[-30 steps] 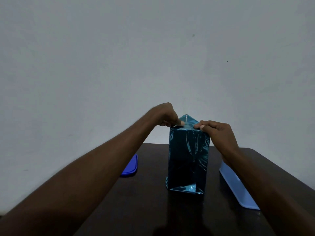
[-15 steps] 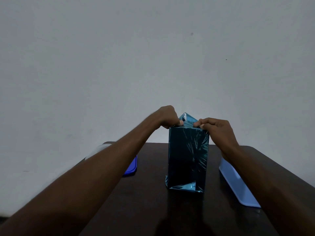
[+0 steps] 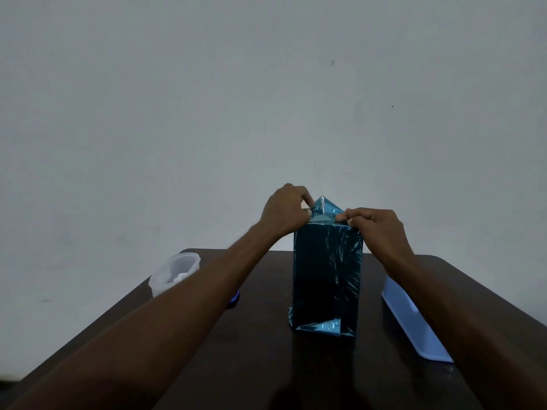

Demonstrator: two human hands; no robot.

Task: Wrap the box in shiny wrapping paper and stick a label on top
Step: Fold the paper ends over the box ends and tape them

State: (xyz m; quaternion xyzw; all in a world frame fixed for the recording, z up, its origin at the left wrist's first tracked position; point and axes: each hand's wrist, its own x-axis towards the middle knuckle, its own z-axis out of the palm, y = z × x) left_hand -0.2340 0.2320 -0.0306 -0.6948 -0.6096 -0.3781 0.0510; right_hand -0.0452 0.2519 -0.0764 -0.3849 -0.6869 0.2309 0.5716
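Both hands work at the top of the box. Left hand has its fingers curled, pinching the shiny wrapping paper at the top left corner of the box; right hand pinches the same paper at the top right corner. Between them the loose blue paper rises in a small peak — a triangular flap standing above the top edge. The box stands upright on its end near the middle of the dark counter, already sheathed in the paper down its sides, with a bright fold at its foot. A translucent plastic container sits at the counter's far left corner, partly behind the left forearm. A pale blue tray lies toward the right edge — just beside the right forearm.
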